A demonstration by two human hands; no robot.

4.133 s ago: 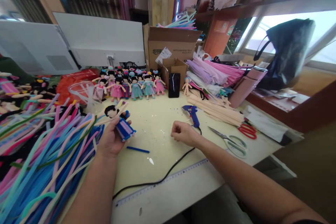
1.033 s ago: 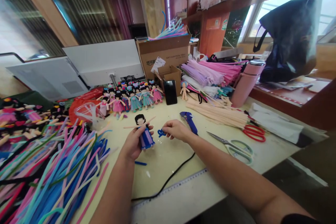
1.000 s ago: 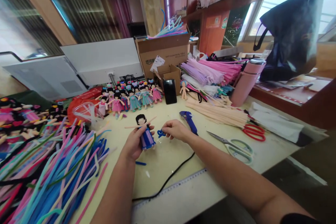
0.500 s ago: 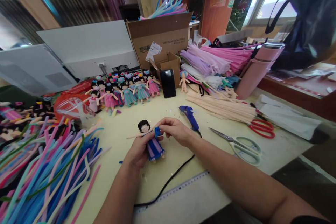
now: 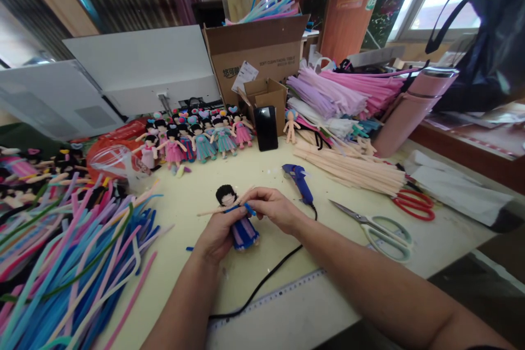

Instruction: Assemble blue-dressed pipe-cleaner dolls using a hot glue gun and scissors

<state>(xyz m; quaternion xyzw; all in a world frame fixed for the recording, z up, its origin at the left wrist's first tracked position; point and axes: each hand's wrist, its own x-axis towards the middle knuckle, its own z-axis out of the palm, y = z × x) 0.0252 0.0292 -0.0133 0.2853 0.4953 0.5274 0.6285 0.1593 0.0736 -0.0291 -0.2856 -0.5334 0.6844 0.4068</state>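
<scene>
A small doll (image 5: pixel 245 232) with black hair and a blue and lilac striped skirt is held over the table. My left hand (image 5: pixel 218 235) is closed round its body from the left, the thumb across its chest. My right hand (image 5: pixel 274 209) pinches a short blue pipe cleaner piece (image 5: pixel 250 209) against the doll's upper body. The doll's thin beige arms stick out sideways. Part of its torso is hidden behind my fingers. A blue glue gun (image 5: pixel 298 181) lies just beyond my right hand.
Green-handled scissors (image 5: pixel 385 232) and red-handled scissors (image 5: pixel 414 204) lie on the right. Pipe cleaners (image 5: pixel 82 273) heap up at left. Finished dolls (image 5: pixel 203 145) stand at the back beside a black phone (image 5: pixel 266 128). A black cord (image 5: pixel 266 279) and a ruler (image 5: pixel 287 292) lie in front.
The blue piece, earlier a raised, curled bit in the right fingers, now lies straighter and lower against the doll. The camera view has shifted slightly.
</scene>
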